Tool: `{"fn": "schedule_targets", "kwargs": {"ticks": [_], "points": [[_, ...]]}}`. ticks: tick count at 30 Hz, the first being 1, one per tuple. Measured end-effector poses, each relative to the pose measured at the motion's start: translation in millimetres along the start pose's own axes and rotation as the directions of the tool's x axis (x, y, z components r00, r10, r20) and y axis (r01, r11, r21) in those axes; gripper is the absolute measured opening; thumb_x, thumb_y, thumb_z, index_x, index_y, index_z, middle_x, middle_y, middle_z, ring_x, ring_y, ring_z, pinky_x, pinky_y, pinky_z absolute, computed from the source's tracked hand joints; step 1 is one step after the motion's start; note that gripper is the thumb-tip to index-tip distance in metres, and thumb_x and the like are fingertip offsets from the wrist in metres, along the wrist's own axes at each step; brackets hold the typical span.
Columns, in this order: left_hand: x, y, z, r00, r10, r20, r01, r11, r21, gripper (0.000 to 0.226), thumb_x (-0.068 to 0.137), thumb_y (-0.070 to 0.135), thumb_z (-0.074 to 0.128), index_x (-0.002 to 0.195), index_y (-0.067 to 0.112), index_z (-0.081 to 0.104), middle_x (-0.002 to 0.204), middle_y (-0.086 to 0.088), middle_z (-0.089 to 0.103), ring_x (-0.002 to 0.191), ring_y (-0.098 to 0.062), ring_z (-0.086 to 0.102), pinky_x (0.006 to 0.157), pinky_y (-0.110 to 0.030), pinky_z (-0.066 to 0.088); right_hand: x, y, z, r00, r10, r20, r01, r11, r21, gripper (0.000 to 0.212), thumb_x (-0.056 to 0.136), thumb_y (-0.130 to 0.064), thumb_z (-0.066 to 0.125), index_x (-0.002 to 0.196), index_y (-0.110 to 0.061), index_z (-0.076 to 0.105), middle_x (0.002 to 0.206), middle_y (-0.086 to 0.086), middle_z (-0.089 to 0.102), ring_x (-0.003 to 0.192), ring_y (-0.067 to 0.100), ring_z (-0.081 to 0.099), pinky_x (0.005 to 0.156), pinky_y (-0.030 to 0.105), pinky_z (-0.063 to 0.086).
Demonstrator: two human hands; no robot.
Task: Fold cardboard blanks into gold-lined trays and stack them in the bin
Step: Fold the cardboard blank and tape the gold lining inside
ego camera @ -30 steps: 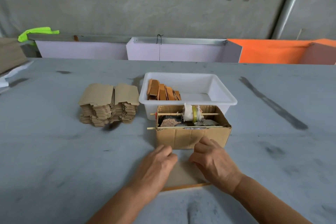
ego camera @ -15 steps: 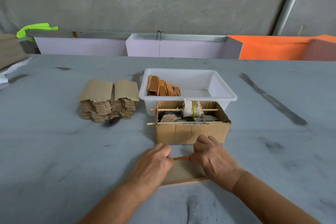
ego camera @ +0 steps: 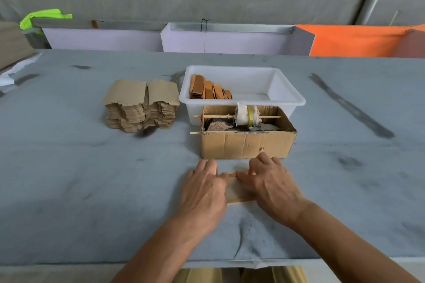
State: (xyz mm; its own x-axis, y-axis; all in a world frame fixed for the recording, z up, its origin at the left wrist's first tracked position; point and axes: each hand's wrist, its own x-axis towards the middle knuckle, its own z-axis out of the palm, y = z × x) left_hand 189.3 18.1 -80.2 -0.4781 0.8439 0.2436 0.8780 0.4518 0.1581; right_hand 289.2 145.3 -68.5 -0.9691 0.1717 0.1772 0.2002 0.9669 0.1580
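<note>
A cardboard blank (ego camera: 236, 190) lies flat on the grey table just in front of me, its gold edges showing at front and back. My left hand (ego camera: 203, 189) presses on its left part, my right hand (ego camera: 269, 181) on its right part, fingers bent over the far flap. A stack of unfolded brown blanks (ego camera: 141, 104) stands at the left. The white bin (ego camera: 292, 92) behind holds several folded gold-lined trays (ego camera: 208, 88) leaning at its left end.
An open cardboard box (ego camera: 247, 145) with a tape roll on a stick stands between the bin and my hands. Lilac and orange panels line the table's far edge. The near table edge is close to my body.
The far flap of the blank has been folded toward me, so the blank looks shorter. Both hands drew slightly back from the cardboard box.
</note>
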Motion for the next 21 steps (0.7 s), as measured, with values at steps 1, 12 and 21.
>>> {"fn": "schedule_targets", "kwargs": {"ticks": [1, 12, 21], "points": [[-2.0, 0.3, 0.4, 1.0, -0.009, -0.012, 0.01, 1.0, 0.007, 0.032, 0.097, 0.017, 0.032, 0.116, 0.021, 0.058, 0.103, 0.002, 0.041, 0.107, -0.021, 0.037, 0.081, -0.033, 0.031, -0.1, 2.0, 1.4, 1.0, 0.011, -0.002, -0.011, 1.0, 0.01, 0.038, 0.087, -0.011, 0.036, 0.115, -0.021, 0.059, 0.105, 0.005, 0.054, 0.102, 0.027, 0.044, 0.076, 0.035, 0.034], [-11.8, -9.4, 2.5, 0.979, -0.204, -0.026, 0.204, 0.979, 0.009, 0.039, 0.094, 0.028, 0.04, 0.131, 0.035, 0.05, 0.111, 0.01, 0.042, 0.109, -0.013, 0.038, 0.09, -0.028, 0.031, -12.2, 21.3, 7.2, 0.985, 0.14, -0.103, -0.1, 0.941, 0.323, 0.043, 0.069, 0.011, 0.056, 0.093, -0.018, 0.076, 0.09, -0.001, 0.07, 0.086, 0.028, 0.061, 0.071, 0.039, 0.047], [-5.3, -21.1, -7.7, 0.974, -0.206, 0.09, 0.218, 0.963, -0.161, 0.07, 0.065, 0.076, 0.054, 0.118, 0.032, 0.063, 0.096, 0.011, 0.039, 0.105, -0.013, 0.043, 0.093, -0.03, 0.037, -19.8, 25.8, 6.4, 0.975, 0.213, -0.06, -0.142, 0.809, 0.571, 0.027, 0.086, -0.026, 0.065, 0.111, -0.016, 0.069, 0.11, -0.001, 0.067, 0.105, 0.019, 0.051, 0.093, 0.03, 0.042]]}}
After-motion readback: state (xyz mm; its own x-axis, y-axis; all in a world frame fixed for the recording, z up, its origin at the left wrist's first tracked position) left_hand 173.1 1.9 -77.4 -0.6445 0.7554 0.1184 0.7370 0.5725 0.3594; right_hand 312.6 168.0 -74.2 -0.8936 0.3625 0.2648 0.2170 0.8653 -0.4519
